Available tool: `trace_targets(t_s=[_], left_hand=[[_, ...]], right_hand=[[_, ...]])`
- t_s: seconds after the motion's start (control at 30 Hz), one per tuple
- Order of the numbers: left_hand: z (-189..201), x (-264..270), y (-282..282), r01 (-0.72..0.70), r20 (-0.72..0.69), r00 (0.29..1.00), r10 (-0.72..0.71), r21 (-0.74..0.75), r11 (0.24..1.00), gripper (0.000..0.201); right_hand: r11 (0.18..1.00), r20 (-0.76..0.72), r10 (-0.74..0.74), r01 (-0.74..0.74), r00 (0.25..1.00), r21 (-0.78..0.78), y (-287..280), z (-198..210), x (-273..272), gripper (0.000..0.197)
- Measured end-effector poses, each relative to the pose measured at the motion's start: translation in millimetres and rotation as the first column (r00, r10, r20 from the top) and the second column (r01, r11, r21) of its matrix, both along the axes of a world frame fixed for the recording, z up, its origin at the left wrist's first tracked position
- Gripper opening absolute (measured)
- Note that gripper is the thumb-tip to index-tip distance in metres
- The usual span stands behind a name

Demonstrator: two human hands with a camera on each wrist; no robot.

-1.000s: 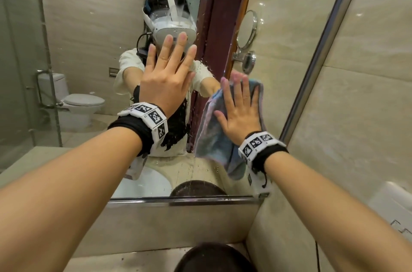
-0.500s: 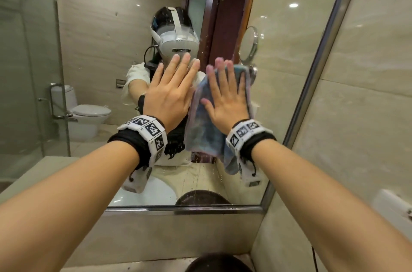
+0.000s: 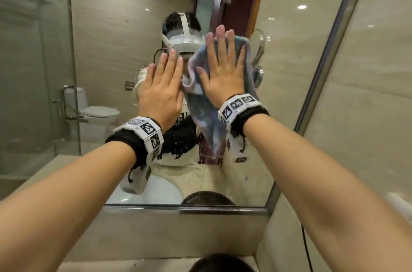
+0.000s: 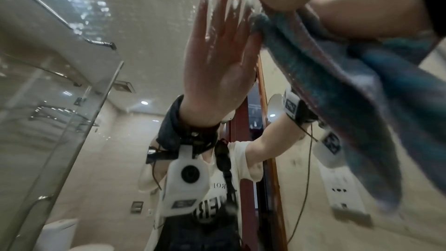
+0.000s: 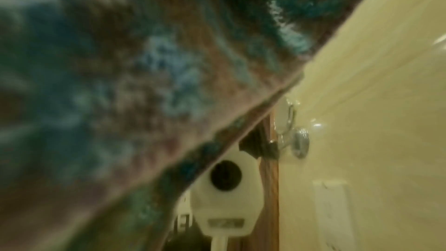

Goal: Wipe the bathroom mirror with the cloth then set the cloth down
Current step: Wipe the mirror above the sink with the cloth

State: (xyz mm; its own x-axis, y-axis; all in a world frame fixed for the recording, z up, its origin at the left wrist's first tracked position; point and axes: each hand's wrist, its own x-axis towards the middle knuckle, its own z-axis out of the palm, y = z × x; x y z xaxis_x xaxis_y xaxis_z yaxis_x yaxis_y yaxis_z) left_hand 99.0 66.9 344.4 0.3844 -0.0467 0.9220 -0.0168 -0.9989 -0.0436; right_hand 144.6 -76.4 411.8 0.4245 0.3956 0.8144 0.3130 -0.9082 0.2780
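Observation:
The bathroom mirror (image 3: pixel 111 48) fills the head view, spotted with water drops. My left hand (image 3: pixel 163 84) lies flat on the glass with straight fingers and holds nothing. Just to its right, my right hand (image 3: pixel 223 69) presses the mottled blue and pink cloth (image 3: pixel 205 120) flat against the glass with spread fingers. The cloth's lower end hangs loose below my wrist. In the left wrist view the cloth (image 4: pixel 337 87) drapes down the glass beside the left hand's reflection. The cloth (image 5: pixel 108 83) covers most of the right wrist view, blurred.
A metal frame (image 3: pixel 325 71) edges the mirror on the right, with tiled wall (image 3: pixel 367 115) beyond it. Below the mirror is a stone ledge (image 3: pixel 178 233); a dark round object (image 3: pixel 220 264) sits at the bottom edge. A white wall fitting (image 3: pixel 399 202) and a thin cable (image 3: pixel 305 249) are lower right.
My right hand has slid the cloth left and up the glass, ending close beside my left hand. The left hand stays flat on the mirror.

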Motion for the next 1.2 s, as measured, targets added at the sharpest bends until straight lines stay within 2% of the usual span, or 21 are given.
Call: trace_targets(t_s=[0.13, 0.3, 0.4, 0.5, 0.57, 0.63, 0.73, 0.8, 0.9, 0.93, 1.03, 1.2], left_hand=[[-26.0, 0.4, -7.7, 0.048, -0.033, 0.998, -0.048, -0.007, 0.999, 0.059], [-56.5, 5.8, -14.3, 0.044, -0.027, 0.999, -0.042, 0.076, 0.996, 0.056], [-61.8, 8.9, -19.6, 0.044, -0.012, 0.999, -0.043, 0.091, 0.995, 0.054], [-65.4, 10.0, -32.1, 0.071, -0.01, 0.997, -0.07, 0.189, 0.979, 0.053], [-70.1, 11.3, -40.1, 0.088, -0.011, 0.996, -0.088, 0.225, 0.97, 0.052], [-77.1, 12.7, -44.1, 0.076, 0.013, 0.997, -0.081, 0.214, 0.974, 0.051], [-85.2, 15.9, -46.1, 0.015, 0.107, 0.993, -0.043, 0.243, 0.97, 0.047], [-87.1, 17.5, -46.8, -0.016, 0.15, 0.988, -0.026, 0.276, 0.961, 0.047], [-88.7, 18.2, -44.0, -0.015, 0.172, 0.985, -0.034, 0.275, 0.961, 0.048], [-89.6, 17.8, -43.1, -0.015, 0.172, 0.985, -0.034, 0.277, 0.961, 0.048], [-95.6, 15.4, -43.4, -0.009, 0.143, 0.989, -0.034, 0.289, 0.957, 0.048], [-97.7, 7.8, -40.1, 0.04, 0.065, 0.996, -0.059, 0.267, 0.963, 0.047]], right_hand=[[0.998, -0.04, 0.015, -0.017, 0.999, -0.055, -8.9, -70.9, 3.5, 0.074], [0.991, -0.059, 0.048, -0.055, 0.997, -0.122, -22.9, -137.7, 5.7, 0.073], [0.984, -0.035, 0.089, -0.093, 0.995, -0.151, -34.6, -162.9, 8.9, 0.072], [0.978, 0.002, 0.143, -0.141, 0.99, -0.152, -55.0, -164.3, 17.7, 0.069], [0.994, -0.001, 0.09, -0.09, 0.996, -0.068, -76.6, -159.5, 25.2, 0.069], [0.99, -0.039, -0.038, 0.043, 0.999, 0.136, -102.7, -158.1, 30.7, 0.073], [0.9, -0.11, -0.149, 0.181, 0.983, 0.397, -135.3, -174.7, 32.6, 0.079], [0.858, -0.179, -0.196, 0.257, 0.964, 0.445, -141.3, -197.9, 28.6, 0.077], [0.829, -0.17, -0.275, 0.323, 0.946, 0.456, -130.1, -229.3, 25.4, 0.062], [0.822, -0.18, -0.285, 0.337, 0.941, 0.459, -124.5, -232.4, 25.9, 0.059], [0.78, -0.224, -0.26, 0.341, 0.939, 0.525, -110.0, -223.6, 23.1, 0.067], [0.767, -0.117, -0.101, 0.152, 0.988, 0.623, -79.4, -201.1, 16.5, 0.074]])
